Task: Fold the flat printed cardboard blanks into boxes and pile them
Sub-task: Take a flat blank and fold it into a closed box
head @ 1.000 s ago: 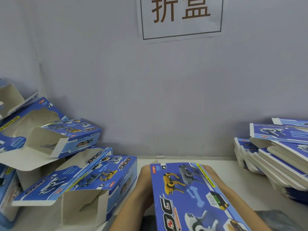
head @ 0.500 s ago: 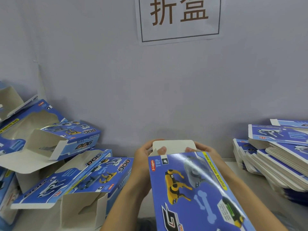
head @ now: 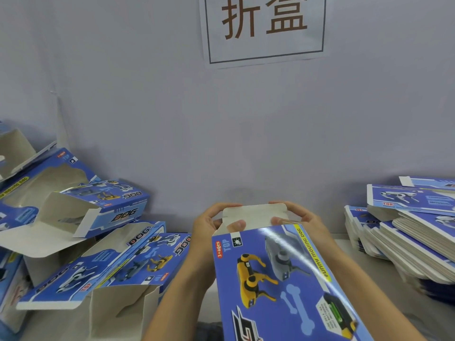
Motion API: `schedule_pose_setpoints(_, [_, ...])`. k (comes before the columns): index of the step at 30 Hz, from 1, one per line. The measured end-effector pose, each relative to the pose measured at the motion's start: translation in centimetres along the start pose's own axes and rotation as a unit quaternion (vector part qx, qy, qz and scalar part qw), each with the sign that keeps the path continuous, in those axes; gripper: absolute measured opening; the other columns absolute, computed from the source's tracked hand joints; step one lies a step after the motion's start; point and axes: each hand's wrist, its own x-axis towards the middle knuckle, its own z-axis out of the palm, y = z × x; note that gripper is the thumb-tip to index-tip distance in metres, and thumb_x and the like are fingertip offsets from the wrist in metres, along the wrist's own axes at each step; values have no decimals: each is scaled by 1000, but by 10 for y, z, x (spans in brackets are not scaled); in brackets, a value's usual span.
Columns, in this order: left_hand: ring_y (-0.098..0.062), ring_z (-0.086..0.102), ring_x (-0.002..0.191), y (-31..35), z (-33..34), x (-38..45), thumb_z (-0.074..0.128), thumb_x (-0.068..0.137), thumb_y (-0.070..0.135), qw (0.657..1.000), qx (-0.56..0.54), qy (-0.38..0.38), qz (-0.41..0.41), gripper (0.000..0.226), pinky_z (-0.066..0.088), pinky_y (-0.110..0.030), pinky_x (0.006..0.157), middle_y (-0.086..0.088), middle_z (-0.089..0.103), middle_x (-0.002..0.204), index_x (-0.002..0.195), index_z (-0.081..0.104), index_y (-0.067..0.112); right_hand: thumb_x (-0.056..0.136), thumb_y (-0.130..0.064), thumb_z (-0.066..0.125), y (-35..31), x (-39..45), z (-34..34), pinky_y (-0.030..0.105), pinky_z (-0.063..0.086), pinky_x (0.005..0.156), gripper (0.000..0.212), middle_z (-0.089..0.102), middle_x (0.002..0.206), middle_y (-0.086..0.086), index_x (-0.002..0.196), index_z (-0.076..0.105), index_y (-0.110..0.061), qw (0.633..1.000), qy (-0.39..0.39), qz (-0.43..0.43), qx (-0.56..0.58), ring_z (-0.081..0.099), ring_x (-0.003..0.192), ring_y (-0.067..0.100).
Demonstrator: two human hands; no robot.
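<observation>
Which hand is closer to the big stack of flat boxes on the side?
The right hand. It holds the box flap on the side nearer the stack of flat blanks; the left hand grips the flap's far side.

two bare forearms, no sleeves in view, left hand (head: 209,226), right hand (head: 299,219), short plain fingernails

The light is even and cool, fairly bright, with no hard shadows; a faint soft shadow lies on the wall (head: 234,143) just above the hands; a white streak of glare runs across the glossy blue box (head: 290,279) from its top edge down to the right; the wide lens bows the edges, so the flat blanks (head: 413,237) at right and the folded boxes (head: 86,237) at left lean outward; the corners are slightly soft; the sign (head: 264,28) is sharp.
</observation>
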Motion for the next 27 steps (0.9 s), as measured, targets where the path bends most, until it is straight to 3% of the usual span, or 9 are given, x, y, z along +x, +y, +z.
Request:
schedule_pose_setpoints(6, [-11, 64, 47, -4, 2, 1, 59, 92, -8, 1000, 9, 14, -15, 14, 50, -20, 43, -11, 66, 69, 85, 64, 2, 81, 23, 55, -1, 1, -3, 16, 48, 42, 28, 68, 56, 6, 76, 67, -1, 1000, 27, 4, -14, 63, 43, 12])
schedule_pose_setpoints(10, [2, 65, 51, 0, 8, 7, 48, 100, -1, 999, 7, -32, 2, 22, 48, -12, 46, 13, 71, 60, 104, 57, 19, 86, 19, 53, -5, 0, -7, 17, 48, 39, 34, 66, 68, 11, 102, 69, -7, 995, 99, -17, 12, 61, 43, 8])
schedule_pose_setpoints(12, [9, 65, 56, 1, 7, 6, 49, 101, 13, 998, 10, -61, -2, 12, 47, -9, 49, 22, 70, 61, 102, 56, 23, 89, 13, 56, -4, 5, -18, 24, 54, 46, 34, 63, 80, 12, 116, 64, -7, 981, 168, -35, 89, 61, 48, 11])
schedule_pose_setpoints(13, [6, 68, 64, 1, 7, 5, 53, 97, 26, 997, 2, -69, -24, 9, 51, -12, 57, 19, 74, 70, 102, 60, 22, 91, 10, 57, -4, 8, -25, 26, 57, 53, 36, 63, 88, 11, 123, 60, -6, 971, 201, -40, 123, 62, 55, 13])
schedule_pose_setpoints(14, [-3, 72, 77, -1, 4, 5, 57, 91, 40, 994, -17, -87, -59, 24, 55, -20, 68, 10, 77, 85, 104, 65, 22, 92, 6, 59, -6, 10, -34, 27, 56, 57, 36, 63, 94, 10, 126, 58, -5, 958, 239, -50, 149, 62, 61, 14])
schedule_pose_setpoints(17, [-29, 70, 100, -6, -7, -1, 72, 80, 57, 982, -41, -141, -121, 42, 56, -45, 89, -10, 73, 114, 111, 71, 28, 96, -3, 59, -18, 7, -52, 18, 50, 50, 14, 66, 85, 0, 104, 61, -16, 929, 298, -118, 186, 61, 56, 6])
schedule_pose_setpoints(21, [-37, 62, 120, -19, -15, -1, 84, 70, 25, 958, -40, -246, -145, 68, 52, -57, 97, -18, 55, 138, 131, 56, 35, 96, -15, 62, -31, 5, -60, 20, 51, 53, 14, 67, 76, -5, 109, 58, -19, 909, 334, -171, 185, 63, 58, 11])
schedule_pose_setpoints(23, [-37, 65, 115, -18, -13, -1, 86, 68, 16, 965, -66, -223, -119, 68, 56, -53, 90, -20, 56, 136, 127, 58, 34, 95, -23, 56, -30, 6, -66, 26, 51, 62, 10, 64, 87, 5, 104, 59, -20, 901, 322, -151, 249, 63, 75, 27])
schedule_pose_setpoints(27, [-32, 69, 107, -14, -10, 2, 80, 71, 37, 979, -166, -109, -51, 51, 57, -43, 79, -12, 69, 124, 119, 68, 24, 97, -28, 38, -5, 0, -66, 28, 51, 75, 25, 72, 97, 9, 102, 62, -26, 896, 318, -60, 303, 73, 86, 24])
